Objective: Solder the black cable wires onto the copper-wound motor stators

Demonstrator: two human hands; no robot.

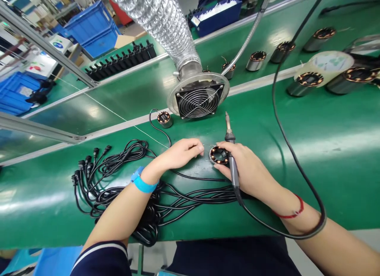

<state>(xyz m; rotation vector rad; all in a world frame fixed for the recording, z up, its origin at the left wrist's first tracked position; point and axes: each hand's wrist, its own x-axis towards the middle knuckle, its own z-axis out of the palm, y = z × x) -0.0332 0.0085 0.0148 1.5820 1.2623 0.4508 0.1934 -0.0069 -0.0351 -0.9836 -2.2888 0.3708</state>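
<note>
My right hand (252, 171) grips a ring-shaped motor stator (212, 155) with copper windings between thumb and fingers. The same hand holds a soldering iron (234, 174), its tip pointing up and away, beyond the stator. To the left, my left hand (185, 152) is closed in a pinch at the end of a thin wire (210, 145) that reaches to the stator. Its fingertips are a short gap from the ring. Black cables (190, 197) lie below both hands, with a pile of them under my left forearm.
Beyond my hands hangs a fume extraction fan (199, 103) on a silver flexible duct (160, 22). One stator (164, 119) stands at the back; others, with a tape roll (299, 72), are at the right. The iron's cord (282, 129) loops over my right forearm. Cable connectors (81, 165) lie left.
</note>
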